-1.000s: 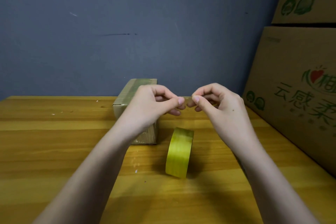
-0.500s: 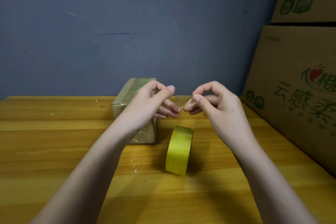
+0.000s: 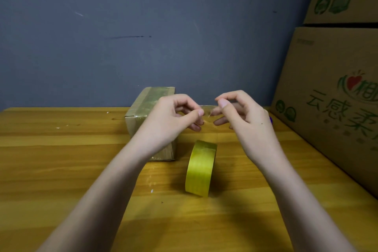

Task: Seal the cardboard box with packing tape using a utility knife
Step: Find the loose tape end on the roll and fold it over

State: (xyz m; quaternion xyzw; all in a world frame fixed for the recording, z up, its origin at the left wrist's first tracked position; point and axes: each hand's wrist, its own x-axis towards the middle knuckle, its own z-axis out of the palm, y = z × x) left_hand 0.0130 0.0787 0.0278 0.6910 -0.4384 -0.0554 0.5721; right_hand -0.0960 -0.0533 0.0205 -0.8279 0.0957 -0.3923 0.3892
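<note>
A small piece of clear packing tape (image 3: 207, 111) spans the gap between the two hands; it is nearly transparent, so its edges and full extent are hard to make out against the wooden tabletop (image 3: 61, 159) behind it. The small brown cardboard box wrapped in glossy tape (image 3: 147, 106) stands on the far middle of the table, and the left hand (image 3: 171, 120) and wrist cover much of its right side and near corner. A small purple object (image 3: 271, 119) peeks out just past the right hand (image 3: 245, 116); too little shows to tell what it is. The large printed cardboard cartons (image 3: 337, 98) stacked at the right are cut off by the frame edge.

Both forearms reach in from the near edge and converge above the table's middle. The left hand curls with its thumb pressed toward the fingertips, pinching the left end of the clear strip. The right hand arches higher, thumb and forefinger closed on the strip's right end, the remaining fingers loosely bent beneath.

The yellow roll of packing tape (image 3: 201, 168) stands on its edge on the table, near of the hands and just right of the box, apart from both hands.
</note>
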